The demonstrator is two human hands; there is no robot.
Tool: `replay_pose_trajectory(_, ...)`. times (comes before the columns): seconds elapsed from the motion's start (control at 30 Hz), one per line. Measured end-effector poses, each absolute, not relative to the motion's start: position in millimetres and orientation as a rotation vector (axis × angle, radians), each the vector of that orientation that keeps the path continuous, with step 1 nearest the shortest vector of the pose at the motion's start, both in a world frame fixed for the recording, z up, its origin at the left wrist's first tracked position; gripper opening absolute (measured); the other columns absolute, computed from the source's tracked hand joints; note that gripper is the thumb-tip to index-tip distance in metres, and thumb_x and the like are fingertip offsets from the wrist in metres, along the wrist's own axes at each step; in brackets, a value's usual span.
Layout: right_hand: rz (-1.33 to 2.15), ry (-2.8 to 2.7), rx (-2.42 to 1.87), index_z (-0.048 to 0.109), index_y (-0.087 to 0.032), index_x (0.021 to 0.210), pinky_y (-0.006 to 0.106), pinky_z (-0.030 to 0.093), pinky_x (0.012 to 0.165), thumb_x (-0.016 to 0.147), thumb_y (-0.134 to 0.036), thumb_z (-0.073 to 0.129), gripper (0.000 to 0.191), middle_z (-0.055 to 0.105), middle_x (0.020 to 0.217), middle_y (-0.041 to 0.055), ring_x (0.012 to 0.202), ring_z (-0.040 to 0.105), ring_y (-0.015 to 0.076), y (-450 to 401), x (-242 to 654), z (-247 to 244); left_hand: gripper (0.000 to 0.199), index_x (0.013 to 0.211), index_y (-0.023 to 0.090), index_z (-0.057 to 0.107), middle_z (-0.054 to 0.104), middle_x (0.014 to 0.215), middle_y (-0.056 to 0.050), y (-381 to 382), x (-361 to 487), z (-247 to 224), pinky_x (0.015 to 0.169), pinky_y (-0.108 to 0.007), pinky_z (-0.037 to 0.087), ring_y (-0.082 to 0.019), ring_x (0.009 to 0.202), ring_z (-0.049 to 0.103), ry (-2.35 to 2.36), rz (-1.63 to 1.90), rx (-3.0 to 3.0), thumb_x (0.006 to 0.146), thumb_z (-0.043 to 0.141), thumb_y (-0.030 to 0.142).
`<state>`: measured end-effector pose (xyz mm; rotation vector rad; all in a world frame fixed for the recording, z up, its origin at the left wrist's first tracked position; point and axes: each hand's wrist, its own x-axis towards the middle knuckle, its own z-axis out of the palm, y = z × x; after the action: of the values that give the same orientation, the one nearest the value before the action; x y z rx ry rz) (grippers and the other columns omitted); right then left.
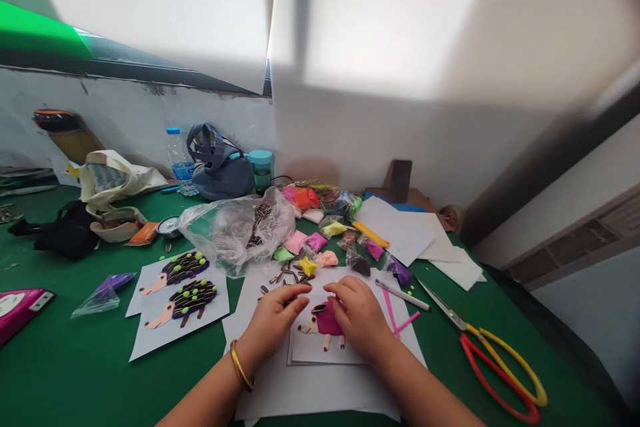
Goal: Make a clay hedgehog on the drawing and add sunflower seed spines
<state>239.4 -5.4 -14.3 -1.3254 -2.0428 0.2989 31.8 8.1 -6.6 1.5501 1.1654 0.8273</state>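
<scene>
A clay hedgehog with a magenta body (323, 320), a peach face and small legs lies on a white card (310, 352) in front of me. A dark seed sits at the top of its head. My left hand (277, 320) is just left of it, thumb and index tips close together; whatever is between them is too small to make out. Over the hedgehog's right side, my right hand (357, 313) hides part of the body, its fingers bent and thumb apart from the index. Loose sunflower seeds (287, 273) and a yellow clay lump (307, 265) lie beyond my hands.
Two finished-looking hedgehog cards (187, 330) lie at left. Behind stand a plastic bag of seeds (225, 220) and several clay packets (316, 241). A white pen (403, 295), pink strips (389, 307) and large scissors (493, 353) lie at right. A water bottle (179, 160) is by the wall.
</scene>
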Motion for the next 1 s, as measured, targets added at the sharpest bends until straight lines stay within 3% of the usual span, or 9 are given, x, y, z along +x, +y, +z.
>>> replay_pose_trajectory(0.03, 0.305, -2.022, -1.290, 0.066, -0.022, 0.108, 0.035, 0.043, 0.078, 0.092, -0.015, 0.053, 0.023, 0.061, 0.091, 0.0053, 0.088, 0.055, 0.0216, -7.2, 238.0, -11.4, 0.038, 0.108, 0.018, 0.069, 0.058, 0.072, 0.000, 7.1, 33.6, -3.9, 0.046, -0.020, 0.037, -0.009, 0.051, 0.045, 1.066, 0.859, 1.301, 0.089, 0.057, 0.047)
replay_pose_trajectory(0.1, 0.331, -1.988, -1.221, 0.066, -0.022, 0.109, 0.035, 0.043, 0.078, 0.093, -0.016, 0.051, 0.023, 0.061, 0.091, 0.0053, 0.087, 0.055, 0.0214, -11.4, 234.3, -4.8, 0.049, 0.108, 0.015, 0.067, 0.049, 0.066, 0.004, 4.3, 37.9, 2.9, 0.037, -0.016, 0.021, -0.003, 0.040, 0.028, 0.854, 0.841, 0.848, 0.091, 0.049, 0.058)
replay_pose_trajectory(0.2, 0.361, -1.933, -1.143, 0.065, -0.022, 0.109, 0.036, 0.043, 0.079, 0.095, -0.018, 0.048, 0.022, 0.061, 0.093, 0.0060, 0.087, 0.055, 0.0212, -17.2, 228.2, 5.3, 0.057, 0.102, 0.011, 0.065, 0.048, 0.066, 0.003, 1.5, 42.4, 11.3, 0.035, -0.012, 0.012, -0.001, 0.039, 0.025, 0.661, 0.730, 0.446, 0.095, 0.039, 0.061)
replay_pose_trajectory(0.37, 0.427, -1.977, -1.100, 0.069, -0.025, 0.107, 0.034, 0.042, 0.078, 0.096, -0.022, 0.051, 0.021, 0.059, 0.088, 0.0041, 0.084, 0.055, 0.0193, -21.4, 222.9, 16.8, 0.067, 0.094, 0.010, 0.062, 0.054, 0.067, 0.000, 1.4, 43.5, 10.6, 0.033, -0.012, 0.010, 0.000, 0.036, 0.024, 0.557, 0.643, 0.355, 0.095, 0.028, 0.067)
replay_pose_trajectory(0.53, 0.395, -2.158, -1.155, 0.073, -0.027, 0.096, 0.033, 0.038, 0.077, 0.088, -0.016, 0.062, 0.017, 0.059, 0.085, 0.0024, 0.084, 0.053, 0.0193, -21.5, 219.0, 22.8, 0.070, 0.091, 0.013, 0.060, 0.044, 0.047, 0.007, -3.9, 45.5, 5.5, 0.033, -0.015, 0.006, -0.002, 0.033, 0.013, 0.569, 0.619, 0.605, 0.091, 0.027, 0.074)
replay_pose_trajectory(0.7, 0.356, -2.347, -1.218, 0.072, -0.026, 0.090, 0.033, 0.036, 0.076, 0.084, -0.017, 0.068, 0.012, 0.061, 0.088, 0.0020, 0.084, 0.054, 0.0185, -19.9, 216.1, 29.6, 0.070, 0.084, 0.014, 0.058, 0.037, 0.043, 0.009, -10.4, 47.0, 6.1, 0.035, -0.020, 0.004, -0.005, 0.034, 0.016, 0.706, 0.579, 0.811, 0.088, 0.027, 0.077)
replay_pose_trajectory(0.87, 0.377, -2.306, -1.222, 0.071, -0.029, 0.098, 0.032, 0.036, 0.077, 0.081, -0.015, 0.068, 0.022, 0.061, 0.086, 0.0006, 0.084, 0.054, 0.0185, -21.1, 213.1, 29.1, 0.064, 0.081, 0.015, 0.056, 0.037, 0.047, 0.009, -12.7, 48.2, 6.6, 0.038, -0.021, 0.005, -0.005, 0.037, 0.022, 0.772, 0.579, 0.868, 0.087, 0.035, 0.075)
replay_pose_trajectory(1.0, 0.397, -2.133, -1.229, 0.068, -0.023, 0.084, 0.031, 0.039, 0.076, 0.079, -0.011, 0.063, 0.014, 0.059, 0.085, 0.0018, 0.082, 0.053, 0.0183, -22.3, 213.8, 28.2, 0.051, 0.077, 0.016, 0.051, 0.039, 0.053, 0.008, -10.2, 45.7, 7.9, 0.039, -0.021, 0.005, -0.004, 0.041, 0.025, 0.716, 0.615, 0.864, 0.087, 0.051, 0.066)
